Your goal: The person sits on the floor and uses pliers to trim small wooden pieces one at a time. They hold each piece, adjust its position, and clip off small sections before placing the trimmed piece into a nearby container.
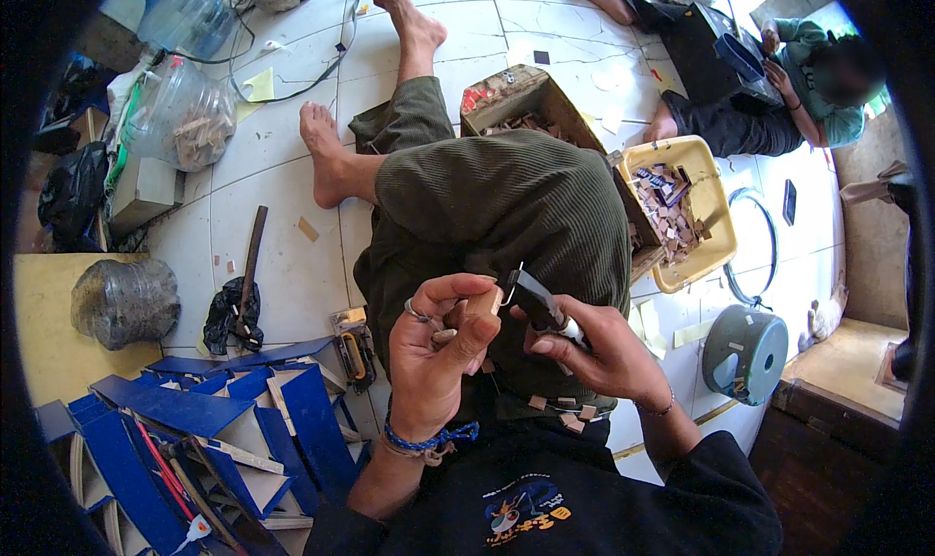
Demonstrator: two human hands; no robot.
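Observation:
My left hand (pixel 433 352) is raised over my lap, its fingers closed around a small pale wooden block (pixel 484 305). Beside it, my right hand (pixel 596 347) grips a black-headed hand tool (pixel 536 301) with a whitish section near the fingers; its exact kind is unclear. A thin bent metal piece (pixel 513 281) shows between the tool's head and the block. Whether it touches the wood is hard to make out. Several small wooden chips (pixel 570 415) lie on my lap below the hands.
Ahead to the right stand a wooden box (pixel 502 93) and a yellow tub (pixel 719 210) of small pieces. Blue panels (pixel 175 405) crowd the lower left, near a hammer-like stick (pixel 253 254). A grey bucket (pixel 745 353) sits at right. Another person (pixel 818 89) sits far right.

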